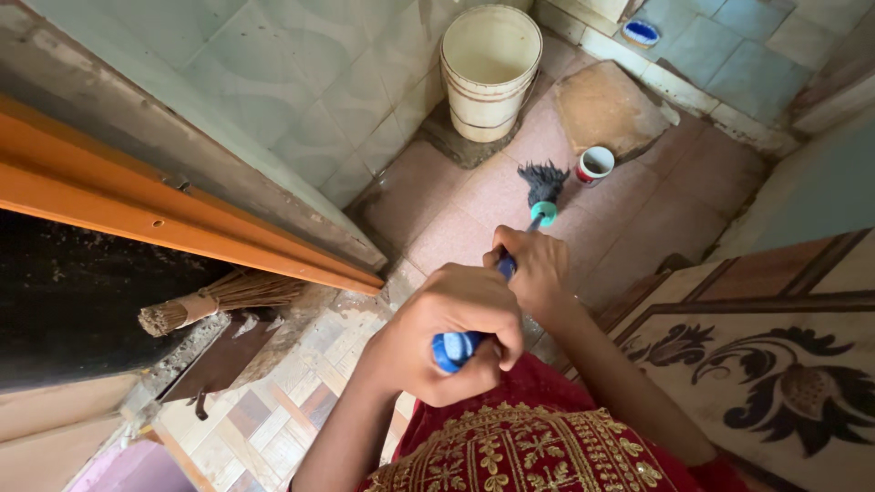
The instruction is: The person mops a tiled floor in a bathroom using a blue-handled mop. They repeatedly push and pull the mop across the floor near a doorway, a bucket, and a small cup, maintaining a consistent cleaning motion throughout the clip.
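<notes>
I hold a blue-handled mop (544,182) with both hands, its dark stringy head resting on the pink tiled floor. My left hand (447,328) is closed around the blue top end of the handle, close to my chest. Farther down the shaft, my right hand (536,269) grips it just above the teal collar. A small red and white cup (595,165) stands on the floor right beside the mop head.
A cream bucket (489,68) stands in the far corner by the tiled wall. A flat brown stone (606,107) lies beside it. An orange door frame (164,219) runs along the left, with a straw broom (219,299) below it. A patterned floor panel (775,364) is at right.
</notes>
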